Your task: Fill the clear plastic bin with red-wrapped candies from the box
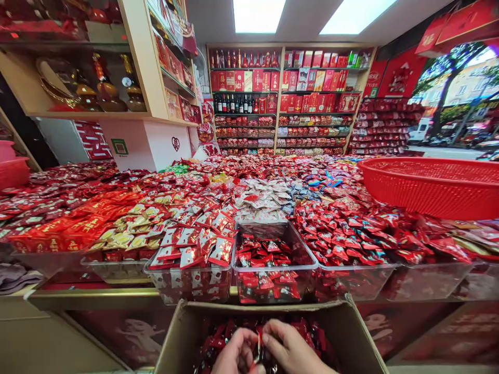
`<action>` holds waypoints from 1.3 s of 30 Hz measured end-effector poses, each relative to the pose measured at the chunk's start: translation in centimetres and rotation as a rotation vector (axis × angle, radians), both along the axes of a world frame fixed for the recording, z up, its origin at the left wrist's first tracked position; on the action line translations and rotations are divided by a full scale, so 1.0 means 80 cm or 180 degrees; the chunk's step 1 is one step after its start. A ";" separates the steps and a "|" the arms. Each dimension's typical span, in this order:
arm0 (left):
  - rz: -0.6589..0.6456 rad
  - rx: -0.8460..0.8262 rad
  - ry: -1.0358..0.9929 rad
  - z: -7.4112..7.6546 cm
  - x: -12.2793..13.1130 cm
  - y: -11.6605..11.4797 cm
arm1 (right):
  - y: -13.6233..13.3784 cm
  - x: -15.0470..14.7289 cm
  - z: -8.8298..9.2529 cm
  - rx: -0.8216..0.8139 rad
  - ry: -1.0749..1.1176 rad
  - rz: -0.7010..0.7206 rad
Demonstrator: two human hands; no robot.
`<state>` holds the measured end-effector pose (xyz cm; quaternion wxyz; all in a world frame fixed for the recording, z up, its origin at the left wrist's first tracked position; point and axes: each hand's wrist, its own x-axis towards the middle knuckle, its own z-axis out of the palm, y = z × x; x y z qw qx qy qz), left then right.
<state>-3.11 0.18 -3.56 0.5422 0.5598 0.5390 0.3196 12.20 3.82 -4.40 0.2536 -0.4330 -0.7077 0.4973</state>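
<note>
Both hands are inside an open cardboard box [355,332] at the bottom of the view, above a heap of small red wrapped candies [312,335]. My left hand [237,354] has curled fingers, and its fingertips meet those of my right hand [290,347]. Between them they pinch a red candy packet [259,347], mostly covered by the fingers. Just beyond the box stands a clear plastic bin [275,270], partly filled with red candy packets [268,254].
Neighbouring bins heaped with candy [200,239] line the counter edge. A large red basket [432,192] rests on the candy at right. Shelves [278,111] with bottles and red boxes cover the back wall. A wooden cabinet [138,62] overhangs the left side.
</note>
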 end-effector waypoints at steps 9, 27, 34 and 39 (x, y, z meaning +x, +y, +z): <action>0.0864 -0.0135 -0.0870 0.050 0.016 -0.003 | -0.007 0.001 0.049 0.0614 0.0271 -0.0717; 0.0522 -0.1616 -0.2145 0.062 0.027 -0.025 | -0.028 0.013 0.048 0.1077 0.0582 -0.0711; 0.0931 -0.0345 -0.1539 0.065 0.034 -0.013 | -0.026 0.010 0.074 -0.1187 0.1578 -0.0815; 0.0893 -0.0671 -0.1505 0.071 0.036 -0.011 | -0.027 0.009 0.073 -0.0789 0.1478 -0.0973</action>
